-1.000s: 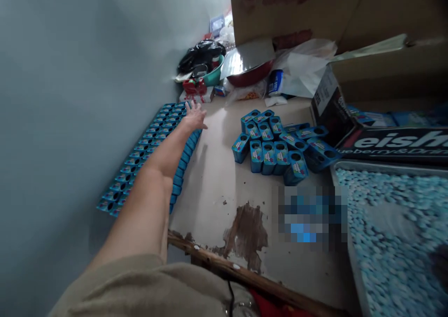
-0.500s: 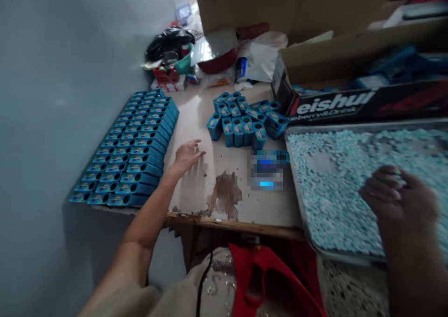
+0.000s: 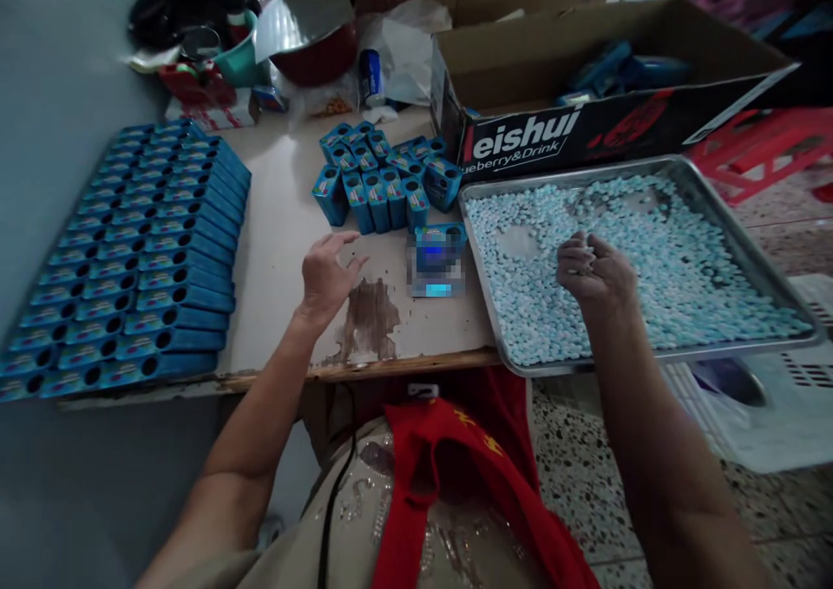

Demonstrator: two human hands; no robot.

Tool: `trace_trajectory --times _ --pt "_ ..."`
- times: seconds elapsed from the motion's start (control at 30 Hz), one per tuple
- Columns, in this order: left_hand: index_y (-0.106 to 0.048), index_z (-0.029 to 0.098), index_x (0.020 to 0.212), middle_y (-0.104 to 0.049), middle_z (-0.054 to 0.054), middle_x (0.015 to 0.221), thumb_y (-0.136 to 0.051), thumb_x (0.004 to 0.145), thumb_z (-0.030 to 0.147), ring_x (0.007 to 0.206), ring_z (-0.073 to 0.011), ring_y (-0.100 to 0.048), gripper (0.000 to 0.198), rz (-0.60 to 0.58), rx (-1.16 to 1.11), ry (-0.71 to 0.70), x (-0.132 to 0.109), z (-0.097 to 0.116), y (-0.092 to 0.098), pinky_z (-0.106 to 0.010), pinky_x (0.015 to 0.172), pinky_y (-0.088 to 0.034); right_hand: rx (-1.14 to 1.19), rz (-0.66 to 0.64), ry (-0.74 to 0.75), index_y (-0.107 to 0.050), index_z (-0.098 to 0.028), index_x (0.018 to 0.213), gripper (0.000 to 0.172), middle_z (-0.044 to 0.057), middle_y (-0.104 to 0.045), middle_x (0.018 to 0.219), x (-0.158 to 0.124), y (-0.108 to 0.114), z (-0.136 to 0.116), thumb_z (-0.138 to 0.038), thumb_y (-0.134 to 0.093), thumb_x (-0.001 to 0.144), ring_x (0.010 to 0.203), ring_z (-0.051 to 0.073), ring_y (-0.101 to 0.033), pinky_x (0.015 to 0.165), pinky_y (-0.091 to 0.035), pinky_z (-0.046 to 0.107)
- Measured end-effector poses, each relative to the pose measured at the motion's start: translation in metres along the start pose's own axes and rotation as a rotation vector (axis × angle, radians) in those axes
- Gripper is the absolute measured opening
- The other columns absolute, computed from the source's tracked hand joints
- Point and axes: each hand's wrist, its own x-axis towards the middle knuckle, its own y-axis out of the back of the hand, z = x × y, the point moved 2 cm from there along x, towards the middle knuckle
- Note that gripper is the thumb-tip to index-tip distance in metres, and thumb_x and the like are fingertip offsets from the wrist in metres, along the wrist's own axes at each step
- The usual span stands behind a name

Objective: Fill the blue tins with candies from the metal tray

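Note:
My left hand (image 3: pixel 327 272) hovers over the worn table top (image 3: pixel 279 251), fingers loosely spread and holding nothing, between a flat block of several blue tins (image 3: pixel 130 251) on the left and a small cluster of upright blue tins (image 3: pixel 381 181) behind it. My right hand (image 3: pixel 593 268) is over a metal tray (image 3: pixel 641 359) full of small pale blue candies (image 3: pixel 657 259), fingers curled together on a few of them. A blurred blue item (image 3: pixel 436 259) lies between the hands.
An open cardboard box (image 3: pixel 521 134) with blue packs inside stands behind the tray. Bowls, a can (image 3: pixel 371 75) and bags clutter the back of the table. A grey wall runs along the left. A red cloth (image 3: pixel 455 476) lies on my lap.
My left hand pulled back from the far end of the tin block to the middle of the table. My right hand came into view and closed over the candies in the tray.

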Motion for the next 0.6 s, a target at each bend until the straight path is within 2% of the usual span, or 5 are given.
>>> trace_trajectory --times 0.13,0.2,0.3,0.4,0.6 --pt "-0.079 0.025 0.138 -0.086 -0.011 0.139 -0.094 0.098 0.025 0.134 -0.0349 -0.081 0.043 0.021 -0.133 -0.022 0.004 0.021 -0.012 -0.056 0.126 -0.063 0.037 -0.020 0.005 0.006 -0.021 0.083 0.036 -0.013 -0.043 0.066 0.003 -0.028 0.003 -0.023 -0.015 0.112 0.051 -0.012 -0.035 0.057 -0.006 0.011" --pt "-0.076 0.026 0.142 -0.086 -0.010 0.142 -0.099 0.095 0.027 0.135 -0.0334 -0.081 0.053 0.017 -0.250 -0.014 0.006 0.032 -0.029 -0.055 0.125 -0.064 0.094 -0.025 0.024 -0.023 -0.019 0.064 0.058 -0.011 -0.048 0.064 0.011 -0.042 0.007 -0.026 -0.037 0.120 0.049 -0.005 -0.035 0.053 -0.011 0.008" --pt "-0.072 0.027 0.144 -0.086 -0.011 0.140 -0.104 0.092 0.031 0.131 -0.0326 -0.083 0.062 -0.084 -0.423 0.009 0.011 0.051 -0.063 -0.052 0.119 -0.067 0.167 0.012 0.053 -0.058 -0.021 0.073 0.043 -0.007 -0.050 0.064 0.029 -0.057 0.018 -0.018 -0.058 0.115 0.048 0.006 -0.029 0.042 -0.016 0.012" --pt "-0.073 0.025 0.140 -0.087 -0.011 0.132 -0.101 0.096 0.032 0.120 -0.0322 -0.085 0.052 -0.164 -0.487 0.003 0.021 0.075 -0.083 -0.050 0.110 -0.070 0.180 -0.014 0.100 -0.059 -0.024 0.079 0.036 -0.005 -0.050 0.069 0.045 -0.066 0.027 -0.015 -0.052 0.113 0.053 0.011 -0.026 0.044 -0.018 0.017" --pt "-0.075 0.027 0.136 -0.084 -0.011 0.137 -0.094 0.101 0.033 0.130 -0.0340 -0.080 0.040 -0.117 -0.386 -0.280 0.039 0.127 -0.072 -0.051 0.117 -0.065 0.050 -0.184 0.361 -0.058 -0.028 0.087 0.031 -0.004 -0.051 0.077 0.050 -0.078 0.017 -0.041 -0.079 0.105 0.061 0.014 -0.037 0.052 -0.031 0.026"
